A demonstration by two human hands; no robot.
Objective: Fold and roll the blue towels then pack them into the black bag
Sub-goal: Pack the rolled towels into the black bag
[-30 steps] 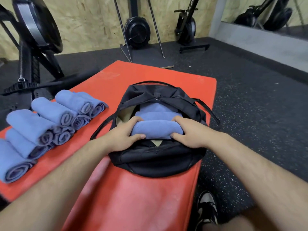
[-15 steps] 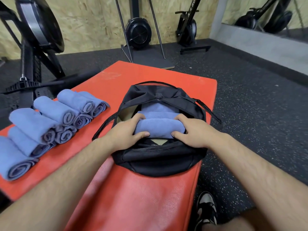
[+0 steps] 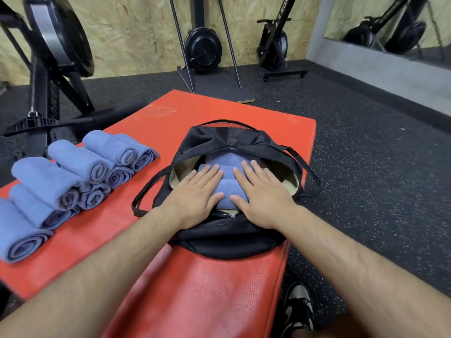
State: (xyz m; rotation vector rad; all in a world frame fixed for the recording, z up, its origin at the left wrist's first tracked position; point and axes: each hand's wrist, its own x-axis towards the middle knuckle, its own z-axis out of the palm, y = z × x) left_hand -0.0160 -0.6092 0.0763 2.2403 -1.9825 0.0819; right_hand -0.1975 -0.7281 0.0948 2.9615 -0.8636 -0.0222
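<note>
Two hands are pressing down side by side in the open mouth of the black bag (image 3: 227, 242). The left hand (image 3: 197, 193) and the right hand (image 3: 262, 193) are both lying flat, fingers straight and slightly spread, gripping nothing. Their palms are resting on a rolled blue towel (image 3: 228, 189) that is lying crosswise in the bag, with only its middle showing between the thumbs. The fingertips are reaching onto a second blue towel (image 3: 225, 159) sitting just behind the first, deeper in the bag. The bag is lying on the right part of a red padded desk (image 3: 195, 289), and its black strap (image 3: 146, 193) is looping out to the left. Well apart to the left on the same desk, a heap of rolled blue towels (image 3: 73, 176) is lying in stacked rows, spiral ends facing the person. A shoe (image 3: 299, 306) is standing on the speckled black floor (image 3: 366, 167) beside the desk. Black exercise machines (image 3: 202, 47) are standing along the chipboard wall (image 3: 136, 32).
</note>
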